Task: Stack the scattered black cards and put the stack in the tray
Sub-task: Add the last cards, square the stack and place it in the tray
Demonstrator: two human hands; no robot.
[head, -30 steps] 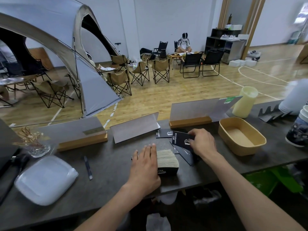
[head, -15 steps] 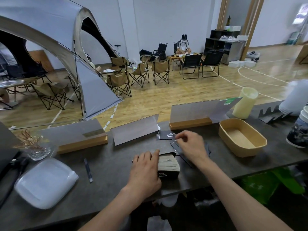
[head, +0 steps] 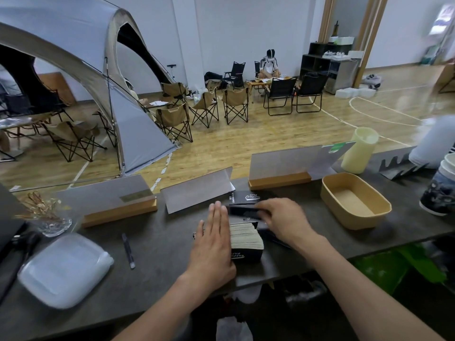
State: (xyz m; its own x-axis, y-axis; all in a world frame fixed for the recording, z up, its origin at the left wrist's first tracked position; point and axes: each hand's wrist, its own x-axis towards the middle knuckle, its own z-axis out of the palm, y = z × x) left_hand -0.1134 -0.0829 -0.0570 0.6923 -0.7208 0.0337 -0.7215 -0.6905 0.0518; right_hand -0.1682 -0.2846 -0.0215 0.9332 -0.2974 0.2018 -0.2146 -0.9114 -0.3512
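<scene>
A thick stack of black cards (head: 246, 239) stands on the dark table near its front edge. My left hand (head: 214, 242) lies flat against the stack's left side, fingers straight and together. My right hand (head: 283, 220) holds a black card (head: 243, 211) just above the far end of the stack. One loose black card (head: 246, 196) with white lettering lies flat behind the stack. More dark cards (head: 273, 238) lie half hidden under my right wrist. The tan tray (head: 354, 200) sits to the right with nothing in it.
Three sign holders, left (head: 105, 200), middle (head: 197, 189) and right (head: 283, 168), stand along the table's far edge. A white lidded container (head: 64, 269) and a pen (head: 128, 249) lie to the left. A pale cylinder (head: 359, 150) and paper cups (head: 440, 188) stand at the right.
My right hand has carried a black card leftward from the loose pile to above the stack. My left hand has straightened and slid forward along the stack's side.
</scene>
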